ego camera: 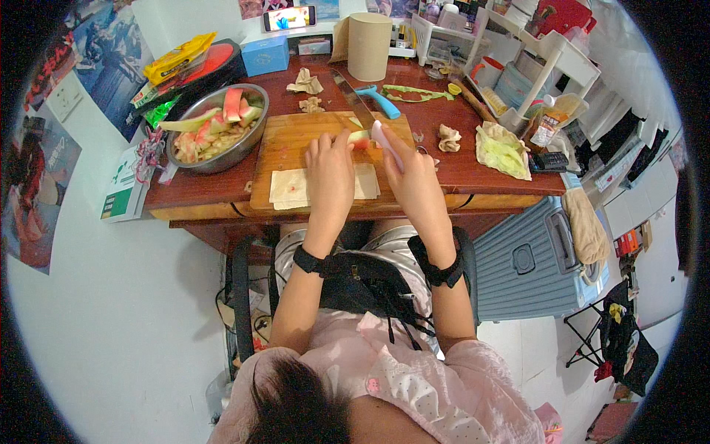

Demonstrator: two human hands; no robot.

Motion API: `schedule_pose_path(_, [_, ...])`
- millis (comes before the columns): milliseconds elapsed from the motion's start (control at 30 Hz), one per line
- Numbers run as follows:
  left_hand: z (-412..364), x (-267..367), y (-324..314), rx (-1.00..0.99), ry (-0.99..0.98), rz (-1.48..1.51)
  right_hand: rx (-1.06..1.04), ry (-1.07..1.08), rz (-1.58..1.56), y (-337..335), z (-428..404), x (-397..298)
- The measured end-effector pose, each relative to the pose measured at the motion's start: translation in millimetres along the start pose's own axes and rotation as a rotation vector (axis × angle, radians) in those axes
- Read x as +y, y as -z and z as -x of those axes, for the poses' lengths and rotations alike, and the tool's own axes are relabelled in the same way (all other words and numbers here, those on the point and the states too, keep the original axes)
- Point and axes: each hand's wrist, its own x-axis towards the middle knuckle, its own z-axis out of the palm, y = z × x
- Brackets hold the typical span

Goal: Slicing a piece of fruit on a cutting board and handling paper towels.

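A wooden cutting board [280,141] lies before me on the desk. My left hand [331,166] rests over it, its fingertips against a piece of watermelon rind [360,140] with some red flesh. My right hand [411,172] grips a knife by its pale pink handle [386,145]; its blade is at the rind and partly hidden by the hand and the piece. A folded paper towel [289,186] with a small red spot lies under my left hand. Left of the board, a steel bowl [262,130] holds many cut rind pieces and a few longer watermelon strips.
Behind the board lie a large knife [355,100], a blue-handled peeler [383,102] and crumpled tissues [305,82]. A green peel strip [416,94] is at the back right. A paper roll [369,47], blue box [266,55] and white rack [560,55] stand around the desk's edges.
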Motion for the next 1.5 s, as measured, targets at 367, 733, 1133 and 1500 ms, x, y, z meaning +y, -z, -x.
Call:
schedule_pose_path(367, [0,-1,-2,-0.001,-0.017,-0.011,0.003,0.012,-0.015,-6,4,3])
schedule_pose_path(733, [-1,-3,-3,0.017,-0.036,0.033,-0.077,0.016,-0.002,-8,-5,3])
schedule_pose_path(1133, [-1,-1,-1,0.000,-0.024,0.024,-0.056,0.022,0.063,-12,-4,2])
schedule_pose_path(1500, [-2,-2,-2,-0.009,0.003,0.032,-0.054,0.073,0.140,-5,11,0])
